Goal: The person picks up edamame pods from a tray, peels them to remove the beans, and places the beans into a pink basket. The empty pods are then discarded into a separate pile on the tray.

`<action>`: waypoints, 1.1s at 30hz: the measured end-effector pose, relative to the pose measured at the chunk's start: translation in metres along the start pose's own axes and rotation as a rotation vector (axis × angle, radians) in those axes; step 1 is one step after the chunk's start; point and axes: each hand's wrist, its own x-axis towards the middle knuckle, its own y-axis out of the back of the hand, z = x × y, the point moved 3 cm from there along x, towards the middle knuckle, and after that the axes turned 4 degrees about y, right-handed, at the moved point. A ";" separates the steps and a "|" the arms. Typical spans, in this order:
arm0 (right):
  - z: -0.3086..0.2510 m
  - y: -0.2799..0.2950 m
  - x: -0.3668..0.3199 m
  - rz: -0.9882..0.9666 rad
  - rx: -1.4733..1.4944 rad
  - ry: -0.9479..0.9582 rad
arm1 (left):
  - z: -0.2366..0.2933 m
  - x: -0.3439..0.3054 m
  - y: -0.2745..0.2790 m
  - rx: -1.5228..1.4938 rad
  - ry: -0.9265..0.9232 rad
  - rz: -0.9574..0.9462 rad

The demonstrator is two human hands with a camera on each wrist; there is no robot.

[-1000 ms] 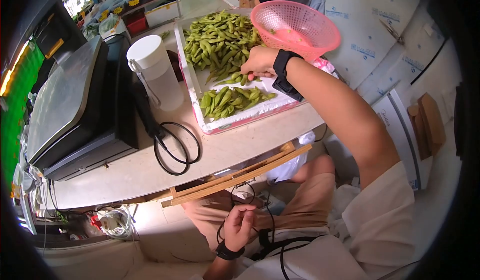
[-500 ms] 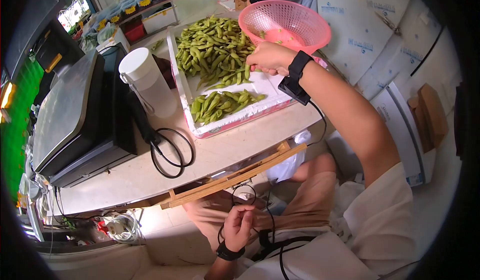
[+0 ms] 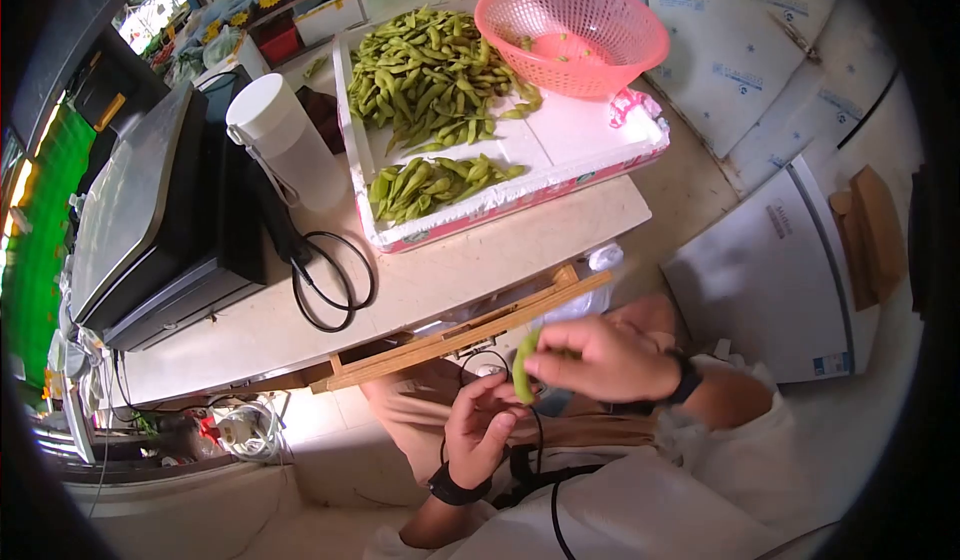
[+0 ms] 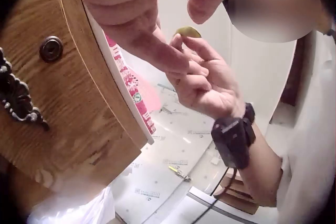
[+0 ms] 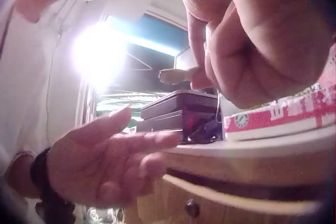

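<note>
Over my lap, my right hand (image 3: 612,362) pinches one green edamame pod (image 3: 524,368) between thumb and fingertips. My left hand (image 3: 478,434) is just beside it, fingers loosely bent, palm turned up, its fingertips close to the pod's lower end. In the right wrist view the left hand (image 5: 107,163) shows nothing in its palm, and the pod (image 5: 176,76) sticks out from the right fingertips. A big heap of edamame pods (image 3: 420,75) and a smaller pile (image 3: 435,188) lie in the white foam tray (image 3: 570,150) on the table.
A pink mesh basket (image 3: 600,75) with a few loose beans sits on the tray's far right corner. Left of the tray stand a white-lidded bottle (image 3: 290,145) and a black machine (image 3: 150,220) with a cable. A wooden drawer (image 3: 470,332) juts out above my lap.
My right hand has left the heap in the tray and come down to my lap with a pod. My left hand has stayed near the lap, its fingers spread a little more.
</note>
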 end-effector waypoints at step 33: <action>0.129 -0.017 -0.076 0.392 0.254 -0.053 | -0.048 -0.003 -0.020 0.462 0.214 0.159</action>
